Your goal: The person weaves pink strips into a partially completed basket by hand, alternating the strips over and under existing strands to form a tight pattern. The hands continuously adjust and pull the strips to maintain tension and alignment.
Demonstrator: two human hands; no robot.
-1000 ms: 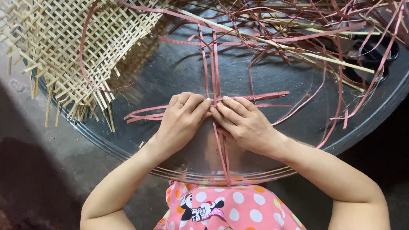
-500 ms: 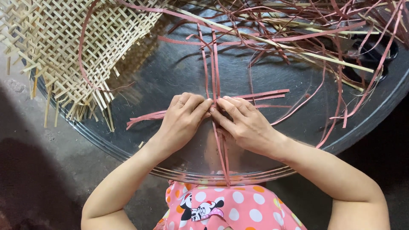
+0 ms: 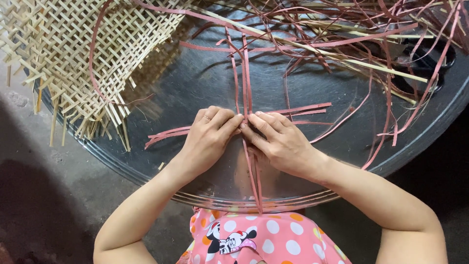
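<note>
Your left hand and right hand sit palm-down at the centre of the round metal tray, fingertips meeting. Fingers are curled shut and pressing on the crossing of the reddish strips; whether they pinch the strips or only pin them flat, I cannot tell.

Strips cross under your fingertips: one bundle runs 12 to 6 o'clock, passing between your hands and off the tray's near rim; another runs 9 to 3 o'clock, ends fanning out past each hand.

Loose tangle of reddish and pale strips lies at 1–2 o'clock, well apart from your hands. Pale woven mat at 10 o'clock overhangs the tray rim. Pink polka-dot garment at 6 o'clock.
</note>
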